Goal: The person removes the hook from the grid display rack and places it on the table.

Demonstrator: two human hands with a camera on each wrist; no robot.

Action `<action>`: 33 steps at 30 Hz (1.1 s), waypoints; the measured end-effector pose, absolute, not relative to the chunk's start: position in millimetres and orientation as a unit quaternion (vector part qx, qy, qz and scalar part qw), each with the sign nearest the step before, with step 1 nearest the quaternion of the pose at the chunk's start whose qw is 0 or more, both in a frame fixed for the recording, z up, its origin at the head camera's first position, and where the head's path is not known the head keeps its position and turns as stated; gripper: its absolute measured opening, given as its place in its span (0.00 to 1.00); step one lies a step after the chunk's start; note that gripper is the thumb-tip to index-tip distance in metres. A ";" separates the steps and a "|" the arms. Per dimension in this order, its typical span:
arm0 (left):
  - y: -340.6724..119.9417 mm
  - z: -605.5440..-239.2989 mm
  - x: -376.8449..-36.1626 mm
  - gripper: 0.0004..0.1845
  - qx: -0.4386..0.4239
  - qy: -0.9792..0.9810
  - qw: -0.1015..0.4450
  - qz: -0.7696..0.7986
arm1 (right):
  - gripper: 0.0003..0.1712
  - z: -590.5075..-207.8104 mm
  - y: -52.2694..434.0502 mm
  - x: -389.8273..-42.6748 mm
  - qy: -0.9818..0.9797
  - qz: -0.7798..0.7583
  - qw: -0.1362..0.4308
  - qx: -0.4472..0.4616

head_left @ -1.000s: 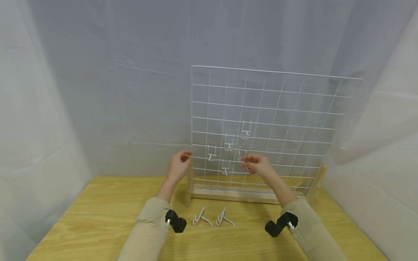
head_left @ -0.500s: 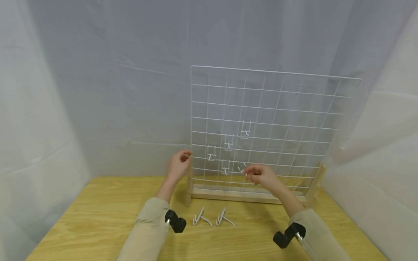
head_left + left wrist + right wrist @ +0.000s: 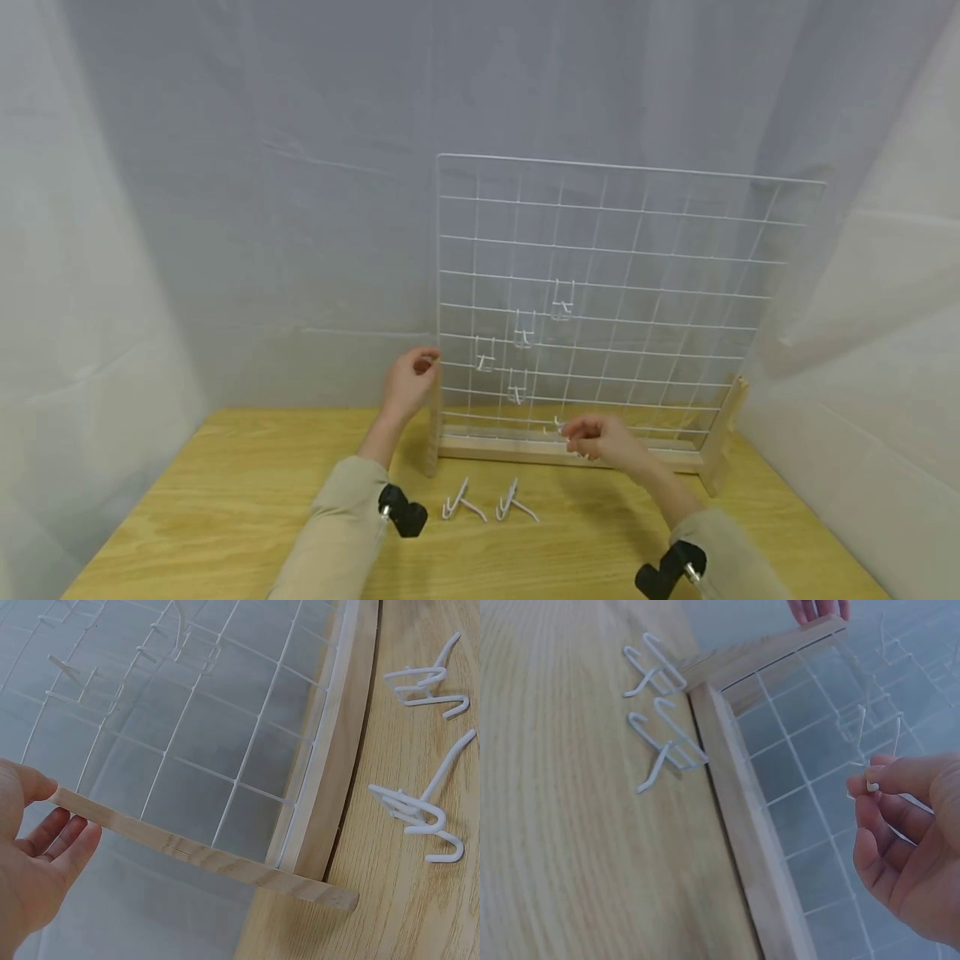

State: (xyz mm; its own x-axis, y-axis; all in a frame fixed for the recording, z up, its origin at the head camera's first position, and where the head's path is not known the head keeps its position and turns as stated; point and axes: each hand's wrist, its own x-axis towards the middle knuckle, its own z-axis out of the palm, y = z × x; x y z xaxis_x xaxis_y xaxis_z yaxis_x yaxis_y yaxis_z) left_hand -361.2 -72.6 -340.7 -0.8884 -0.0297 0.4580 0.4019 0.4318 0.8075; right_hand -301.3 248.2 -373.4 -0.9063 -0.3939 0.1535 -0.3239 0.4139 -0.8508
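Observation:
My left hand (image 3: 407,387) grips the top of the left wooden post (image 3: 187,851) between thumb and fingers, beside the white wire grid panel (image 3: 630,168). My right hand (image 3: 611,442) pinches a white wire display hook (image 3: 861,731) by its stem, in front of the panel's lowest rows. The hook's two prongs point up, apart from the grid as far as the right wrist view shows. Several like hooks (image 3: 523,337) hang on the grid's left half. Another two, a left hook (image 3: 462,502) and a right hook (image 3: 513,502), lie on the table.
A wooden base bar (image 3: 525,451) carries the panel, with a second post (image 3: 723,437) at its right end. The yellow wood-grain table (image 3: 247,483) extends to both sides. Pale sheeting (image 3: 300,208) hangs behind and beside it.
My right hand has moved down and slightly right with its hook, from the middle of the grid to near the base bar. My left hand stays on the post.

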 end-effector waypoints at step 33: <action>-73.5 -342.5 -363.6 0.13 -0.116 -0.819 0.205 -0.524 | 0.08 -446.3 251.0 -290.2 0.837 -0.489 0.087 -0.228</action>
